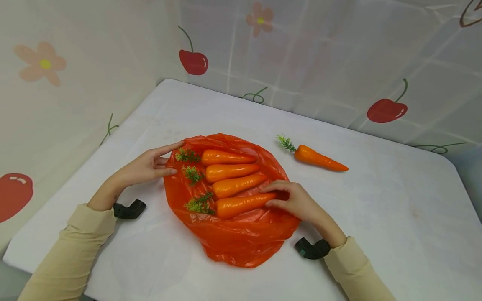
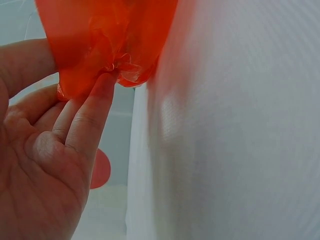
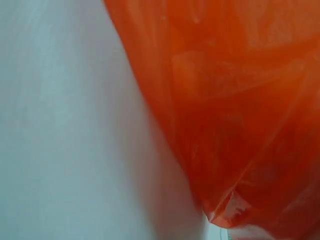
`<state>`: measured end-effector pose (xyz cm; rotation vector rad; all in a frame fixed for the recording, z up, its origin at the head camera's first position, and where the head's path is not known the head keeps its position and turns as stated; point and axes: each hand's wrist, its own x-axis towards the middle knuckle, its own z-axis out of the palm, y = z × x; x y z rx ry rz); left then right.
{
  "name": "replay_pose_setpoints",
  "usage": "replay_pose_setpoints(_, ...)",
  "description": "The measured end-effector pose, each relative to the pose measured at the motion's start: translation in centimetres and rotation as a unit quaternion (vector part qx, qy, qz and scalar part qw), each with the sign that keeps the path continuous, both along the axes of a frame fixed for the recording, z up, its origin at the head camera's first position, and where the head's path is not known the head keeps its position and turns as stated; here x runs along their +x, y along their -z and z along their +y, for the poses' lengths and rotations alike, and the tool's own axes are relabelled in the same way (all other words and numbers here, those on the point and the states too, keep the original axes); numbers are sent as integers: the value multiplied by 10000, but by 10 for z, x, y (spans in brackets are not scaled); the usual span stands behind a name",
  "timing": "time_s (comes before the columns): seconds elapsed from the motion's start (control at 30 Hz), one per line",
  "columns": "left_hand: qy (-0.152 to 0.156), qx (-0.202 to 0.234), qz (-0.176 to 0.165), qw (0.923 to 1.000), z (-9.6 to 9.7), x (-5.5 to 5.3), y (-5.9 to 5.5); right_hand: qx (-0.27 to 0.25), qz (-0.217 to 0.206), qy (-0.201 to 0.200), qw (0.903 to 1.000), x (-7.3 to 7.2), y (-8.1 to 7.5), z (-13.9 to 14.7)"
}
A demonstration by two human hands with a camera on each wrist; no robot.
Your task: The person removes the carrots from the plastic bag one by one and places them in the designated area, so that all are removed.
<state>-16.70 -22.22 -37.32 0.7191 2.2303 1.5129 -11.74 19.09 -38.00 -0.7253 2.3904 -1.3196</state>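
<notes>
An orange-red plastic bag (image 1: 241, 251) lies with its mouth spread wide on the table. Several orange carrots with green leafy tops lie in a row inside it, tops to the left and tips to the right. My left hand (image 1: 148, 167) holds the bag's left rim, thumb on one side and fingers on the other; the left wrist view shows the hand (image 2: 55, 135) at the bunched plastic (image 2: 115, 30). At the bag's right side, my right hand (image 1: 295, 200) reaches in and pinches the tip of the nearest carrot (image 1: 241, 205). Only the bag's outside (image 3: 235, 100) fills the right wrist view, hiding that hand.
One more carrot (image 1: 318, 159) lies outside the bag, toward the back right of the white-covered table (image 1: 395, 217). A curtain (image 1: 320, 54) printed with cherries and flowers hangs behind the table's back and left edges. Black wrist devices (image 1: 129, 209) sit below both wrists.
</notes>
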Motion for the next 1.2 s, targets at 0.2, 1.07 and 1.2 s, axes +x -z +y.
replay_pose_setpoints(0.2,14,11,-13,10000,0,0,0,-394,-145,211,9989,-2,-3,5)
replay_pose_setpoints(1.07,52,14,-33,10000,-1,0,1,-1398,-791,1216,9795,-6,-15,37)
replay_pose_setpoints(1.2,56,72,-121,9999,-1,0,0,-1547,-678,1401,9756,-7,-16,50)
